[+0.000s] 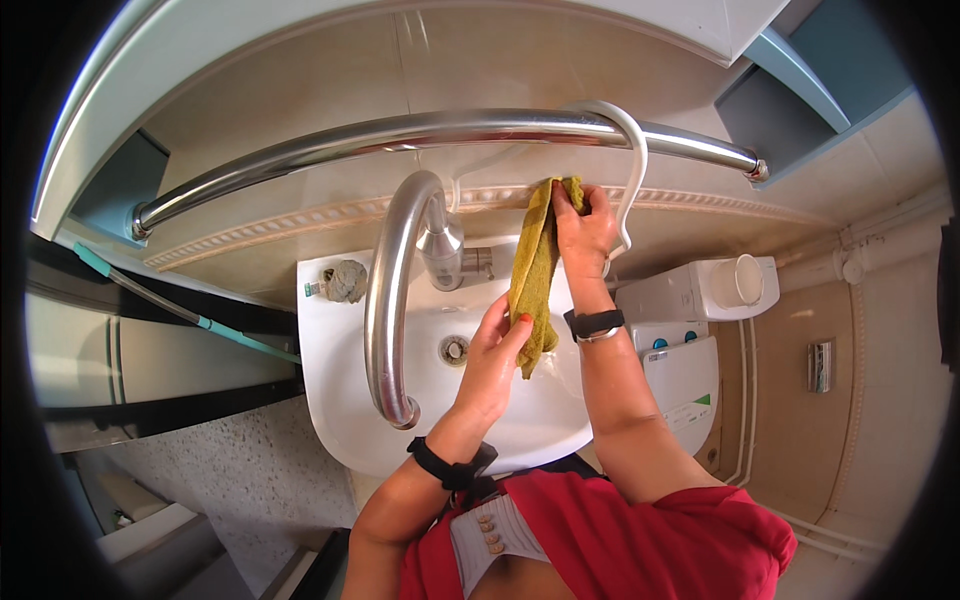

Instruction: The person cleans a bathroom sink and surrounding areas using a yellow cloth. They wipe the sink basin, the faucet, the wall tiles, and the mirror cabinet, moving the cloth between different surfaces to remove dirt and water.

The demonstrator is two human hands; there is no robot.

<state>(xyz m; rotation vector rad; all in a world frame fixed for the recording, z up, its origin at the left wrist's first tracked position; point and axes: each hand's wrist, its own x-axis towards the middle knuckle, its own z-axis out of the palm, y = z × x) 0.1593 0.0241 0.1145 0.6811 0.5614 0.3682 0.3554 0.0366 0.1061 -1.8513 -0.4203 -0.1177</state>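
Observation:
A damp-looking yellow-green cloth (534, 277) hangs stretched lengthwise between both hands, above the right side of the white washbasin (337, 405). My right hand (586, 229) grips its upper end close to the tiled wall. Lower down, my left hand (495, 345) holds the cloth near its bottom end, with the thumb lying on top. Left of the hands, a brushed-metal gooseneck faucet (386, 315) arches over the bowl. The drain (453, 350) shows beneath, beside my left hand. Whether water runs from the spout cannot be told.
A chrome rail (450, 129) crosses the wall, with a white hose (639, 157) looped over it. A grey scrubber (346, 281) lies on the basin's back left corner. A toilet (679, 375) stands at right, a white cup (737, 281) on its tank. A teal-and-metal pole (187, 311) leans at left.

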